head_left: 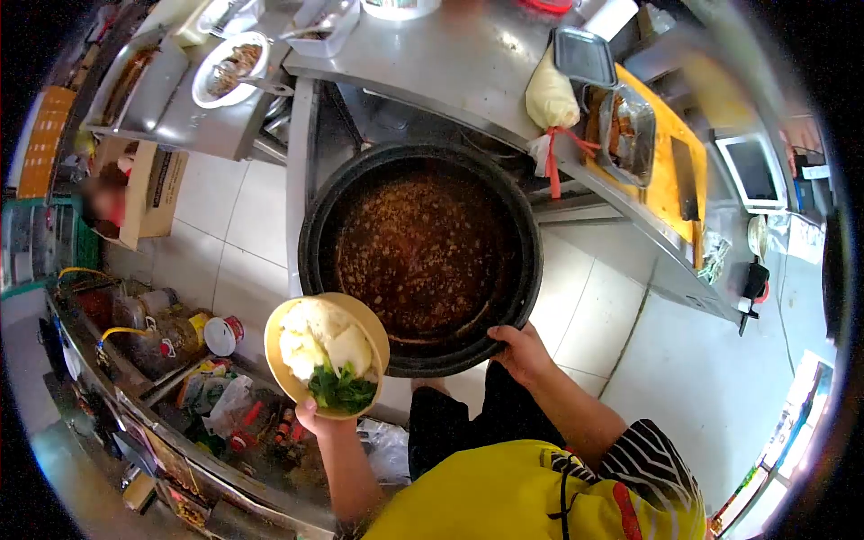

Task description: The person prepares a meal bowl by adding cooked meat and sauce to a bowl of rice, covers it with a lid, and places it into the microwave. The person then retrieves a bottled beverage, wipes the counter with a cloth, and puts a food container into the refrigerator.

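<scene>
A wide black pot (528,247) stands in front of me, with dark brown sauce (418,252) dotted with small light bits in it. My right hand (522,355) grips the pot's near right rim, thumb on top; its other fingers are mostly hidden. In my left hand (317,421) is a yellowish takeaway bowl (379,335), tilted toward the camera beside the pot's near left rim. White food (315,337), perhaps rice, fills much of the bowl, and dark green leafy vegetables (342,391) lie at its near side. Bowl and pot overlap in view; I cannot tell whether they touch.
A steel counter (432,54) runs behind the pot. On the left counter sits a white bowl of food (236,70). To the right are a bag of pale food (551,94), a foil tray (630,135) and a cleaver (686,178). A cardboard box (155,193) stands at left.
</scene>
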Tool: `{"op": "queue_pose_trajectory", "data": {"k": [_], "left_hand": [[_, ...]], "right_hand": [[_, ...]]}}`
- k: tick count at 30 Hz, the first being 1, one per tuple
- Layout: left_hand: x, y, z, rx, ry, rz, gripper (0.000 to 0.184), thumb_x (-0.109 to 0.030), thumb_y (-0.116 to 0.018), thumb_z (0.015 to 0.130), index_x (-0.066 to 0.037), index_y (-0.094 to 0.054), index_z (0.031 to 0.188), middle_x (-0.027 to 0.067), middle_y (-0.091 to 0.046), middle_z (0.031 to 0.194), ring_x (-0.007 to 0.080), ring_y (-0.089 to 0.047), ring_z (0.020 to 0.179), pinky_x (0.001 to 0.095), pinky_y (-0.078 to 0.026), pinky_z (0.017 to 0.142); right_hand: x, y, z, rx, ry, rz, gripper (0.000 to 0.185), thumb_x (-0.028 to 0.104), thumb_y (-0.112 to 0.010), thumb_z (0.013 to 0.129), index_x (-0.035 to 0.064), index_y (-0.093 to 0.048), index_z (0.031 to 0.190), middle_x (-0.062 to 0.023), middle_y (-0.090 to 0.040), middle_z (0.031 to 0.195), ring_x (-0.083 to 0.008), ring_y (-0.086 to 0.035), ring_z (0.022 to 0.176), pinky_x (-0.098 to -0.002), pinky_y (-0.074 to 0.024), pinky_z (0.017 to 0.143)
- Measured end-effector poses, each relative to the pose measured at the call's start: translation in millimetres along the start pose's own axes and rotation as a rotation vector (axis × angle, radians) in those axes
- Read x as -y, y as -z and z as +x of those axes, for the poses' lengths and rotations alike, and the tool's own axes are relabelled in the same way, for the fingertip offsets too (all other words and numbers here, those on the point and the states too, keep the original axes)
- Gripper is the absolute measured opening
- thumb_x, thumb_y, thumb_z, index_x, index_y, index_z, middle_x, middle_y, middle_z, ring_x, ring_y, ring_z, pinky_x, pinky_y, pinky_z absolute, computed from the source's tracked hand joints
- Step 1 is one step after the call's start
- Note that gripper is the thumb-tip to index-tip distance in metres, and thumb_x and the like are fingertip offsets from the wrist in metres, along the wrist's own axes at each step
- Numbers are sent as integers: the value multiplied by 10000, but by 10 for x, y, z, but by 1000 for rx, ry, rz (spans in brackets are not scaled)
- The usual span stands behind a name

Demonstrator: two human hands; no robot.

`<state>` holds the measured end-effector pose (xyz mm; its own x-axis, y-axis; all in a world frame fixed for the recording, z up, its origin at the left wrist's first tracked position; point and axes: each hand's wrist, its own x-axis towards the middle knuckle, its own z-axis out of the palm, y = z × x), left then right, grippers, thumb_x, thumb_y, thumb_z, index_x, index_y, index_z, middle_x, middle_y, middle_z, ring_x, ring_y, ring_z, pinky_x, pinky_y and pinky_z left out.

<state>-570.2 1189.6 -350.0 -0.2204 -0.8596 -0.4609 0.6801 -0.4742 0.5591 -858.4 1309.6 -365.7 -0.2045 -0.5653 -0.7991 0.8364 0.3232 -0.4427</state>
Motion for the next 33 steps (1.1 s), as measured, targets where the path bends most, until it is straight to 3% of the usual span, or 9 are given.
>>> {"op": "queue_pose_trajectory", "data": {"k": [9,12,18,19,22,27,31,33], "left_hand": [[-594,-357,-455,46,-16,-22,829,-290,-682,628,-99,-394,1381,155,-539,1252,372,-575,1090,547,-514,883],[-694,-588,-409,57,-43,-23,841,-286,-682,621,-100,-389,1387,157,-540,1250,376,-572,1090,547,-511,885],[-737,-1231,-188,151,-95,16,807,-311,-640,665,-101,-375,1397,152,-521,1285,370,-567,1100,529,-503,907],[-715,-1280,-132,168,-100,25,781,-316,-620,692,-104,-369,1401,143,-514,1300,358,-559,1118,522,-494,924],[-679,-1555,78,188,-72,34,793,-347,-647,693,-115,-374,1401,128,-507,1309,333,-537,1156,512,-484,947],[-548,-2030,511,218,-99,30,819,-335,-687,683,-91,-374,1399,121,-507,1313,316,-529,1176,493,-464,982],[-469,-2208,876,192,-122,1,822,-265,-716,669,-113,-386,1407,99,-513,1329,300,-526,1188,488,-453,1002],[-432,-2276,1024,177,-117,-4,811,-257,-711,664,-112,-400,1399,102,-520,1323,305,-534,1179,493,-456,1000]], "right_hand": [[379,-521,-740,20,72,-49,450,54,-600,824,-21,-443,1239,-171,-581,1144,-318,-606,1022,-468,-538,855],[557,-582,-767,49,93,-39,421,37,-596,817,-28,-456,1208,-168,-592,1111,-311,-627,958,-455,-558,810],[1136,-724,-709,133,135,-25,448,45,-575,831,-18,-427,1249,-161,-567,1155,-303,-621,987,-449,-556,835],[1226,-780,-676,91,158,2,456,47,-623,802,-10,-448,1219,-156,-596,1070,-305,-638,910,-425,-586,692],[1482,-727,-444,138,190,-40,437,54,-629,804,-1,-462,1204,-148,-598,1058,-293,-640,907,-411,-579,667],[1875,-735,15,170,195,-35,414,45,-623,796,41,-470,1181,-129,-584,1040,-283,-605,966,-465,-551,783],[2121,-813,306,151,228,3,509,21,-608,801,50,-369,1249,-137,-546,1128,-292,-588,1009,-466,-560,798],[2244,-839,405,135,215,-6,480,14,-603,802,49,-393,1232,-138,-560,1101,-293,-596,993,-463,-565,786]]}}
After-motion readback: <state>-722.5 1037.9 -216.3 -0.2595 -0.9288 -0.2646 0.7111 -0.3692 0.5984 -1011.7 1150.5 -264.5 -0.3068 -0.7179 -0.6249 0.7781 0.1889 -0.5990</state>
